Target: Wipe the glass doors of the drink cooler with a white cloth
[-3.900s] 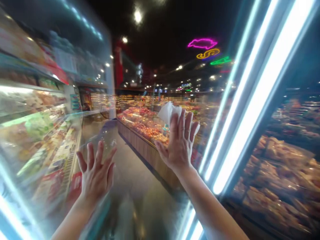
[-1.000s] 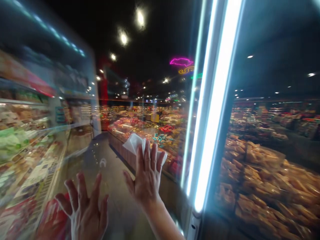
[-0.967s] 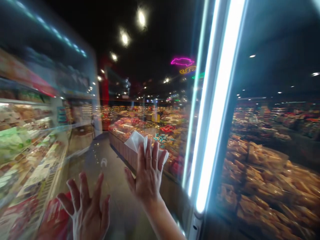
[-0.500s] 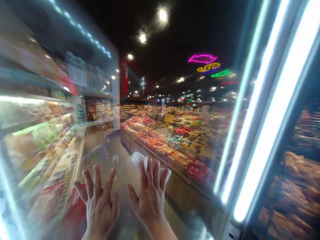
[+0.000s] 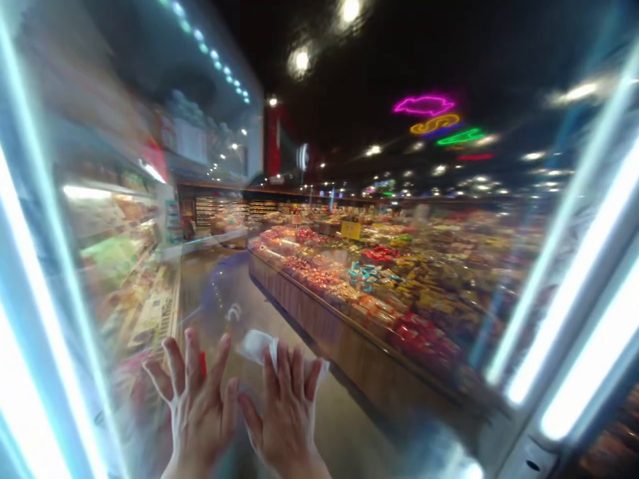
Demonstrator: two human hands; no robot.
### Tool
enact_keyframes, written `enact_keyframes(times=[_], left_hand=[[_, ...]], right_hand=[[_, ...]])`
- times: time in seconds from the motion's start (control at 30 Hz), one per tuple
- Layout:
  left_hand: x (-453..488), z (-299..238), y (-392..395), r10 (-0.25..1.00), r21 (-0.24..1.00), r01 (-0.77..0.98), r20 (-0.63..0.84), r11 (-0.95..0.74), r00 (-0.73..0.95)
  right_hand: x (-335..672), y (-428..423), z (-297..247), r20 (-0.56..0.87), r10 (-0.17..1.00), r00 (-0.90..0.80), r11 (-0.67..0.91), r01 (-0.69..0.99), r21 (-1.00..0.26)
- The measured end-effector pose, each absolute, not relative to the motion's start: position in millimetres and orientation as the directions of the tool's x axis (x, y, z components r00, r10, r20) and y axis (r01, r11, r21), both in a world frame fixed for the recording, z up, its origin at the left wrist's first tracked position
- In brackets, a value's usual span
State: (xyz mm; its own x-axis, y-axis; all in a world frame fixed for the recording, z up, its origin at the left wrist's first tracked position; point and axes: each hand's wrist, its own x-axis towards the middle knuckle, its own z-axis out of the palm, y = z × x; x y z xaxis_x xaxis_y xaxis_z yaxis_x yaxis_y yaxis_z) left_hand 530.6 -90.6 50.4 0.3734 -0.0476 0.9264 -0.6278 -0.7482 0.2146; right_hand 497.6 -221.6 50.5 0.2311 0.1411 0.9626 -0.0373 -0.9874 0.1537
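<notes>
Low in the middle of the head view, my left hand point(image 5: 200, 406) is spread flat with fingers apart, palm turned away, against what looks like a clear glass pane. Beside it my right hand point(image 5: 287, 412) lies flat over a thin white cloth point(image 5: 257, 346), its fingers keeping the cloth against the pane. One end of the cloth sticks out to the left of the fingers, and a small corner shows at the right. The rest is hidden under the hand.
Bright light tubes point(image 5: 579, 319) run along the right side, with more light strips point(image 5: 44, 319) at the left. Beyond the pane stands a long counter point(image 5: 309, 299) heaped with packaged goods. Blurred shelves of goods point(image 5: 120, 266) appear on the left. Neon shapes point(image 5: 424, 105) glow overhead.
My right hand has slid left with the cloth, closer to my left hand, which stays nearly in place. The view has turned left, so the background and light tubes shift right.
</notes>
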Motion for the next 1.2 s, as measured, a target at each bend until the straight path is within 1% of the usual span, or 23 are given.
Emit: enact_keyframes(times=[0.07, 0.17, 0.33, 0.5, 0.57, 0.63, 0.7, 0.77, 0.9, 0.97, 1.1, 1.2], left_hand=[[536, 48, -78, -0.077, 0.187, -0.655, 0.933, -0.732, 0.352], [544, 46, -60, -0.048, 0.222, -0.661, 0.930, -0.716, 0.364], [556, 41, -37, 0.010, 0.249, -0.657, 0.939, -0.712, 0.345], [558, 36, -31, 0.010, 0.256, -0.668, 0.937, -0.699, 0.349], [557, 36, -31, 0.015, 0.268, -0.666, 0.933, -0.697, 0.360], [556, 37, -34, 0.031, 0.281, -0.660, 0.931, -0.696, 0.364], [555, 39, -40, 0.055, 0.298, -0.652, 0.929, -0.697, 0.365], [552, 43, -49, 0.065, 0.305, -0.648, 0.928, -0.698, 0.367], [539, 50, -74, 0.016, 0.277, -0.661, 0.928, -0.698, 0.372], [532, 51, -89, -0.005, 0.268, -0.661, 0.925, -0.700, 0.380], [519, 50, -121, -0.014, 0.269, -0.666, 0.922, -0.696, 0.387], [507, 52, -148, -0.037, 0.246, -0.694, 0.930, -0.677, 0.365]], right_hand=[[506, -204, 61, 0.966, 0.129, 0.224, -0.989, -0.036, 0.140], [513, -187, 68, 0.969, 0.102, 0.227, -0.994, -0.024, 0.110], [515, -170, 48, 0.965, 0.093, 0.245, -0.995, 0.002, 0.096], [521, -160, 69, 0.972, 0.067, 0.224, -0.998, 0.004, 0.068], [519, -162, 59, 0.970, 0.078, 0.231, -0.997, 0.012, 0.078], [516, -165, 38, 0.965, 0.099, 0.244, -0.995, 0.022, 0.097], [513, -171, 22, 0.961, 0.122, 0.249, -0.992, 0.034, 0.118], [511, -180, 27, 0.966, 0.116, 0.232, -0.993, 0.029, 0.112], [502, -208, 65, 0.978, 0.018, 0.208, -0.999, -0.037, 0.026], [494, -226, 63, 0.976, 0.025, 0.214, -0.997, -0.067, 0.040], [475, -265, 38, 0.972, 0.076, 0.223, -0.988, -0.117, 0.104], [463, -300, 54, 0.979, 0.023, 0.202, -0.990, -0.134, 0.051]])
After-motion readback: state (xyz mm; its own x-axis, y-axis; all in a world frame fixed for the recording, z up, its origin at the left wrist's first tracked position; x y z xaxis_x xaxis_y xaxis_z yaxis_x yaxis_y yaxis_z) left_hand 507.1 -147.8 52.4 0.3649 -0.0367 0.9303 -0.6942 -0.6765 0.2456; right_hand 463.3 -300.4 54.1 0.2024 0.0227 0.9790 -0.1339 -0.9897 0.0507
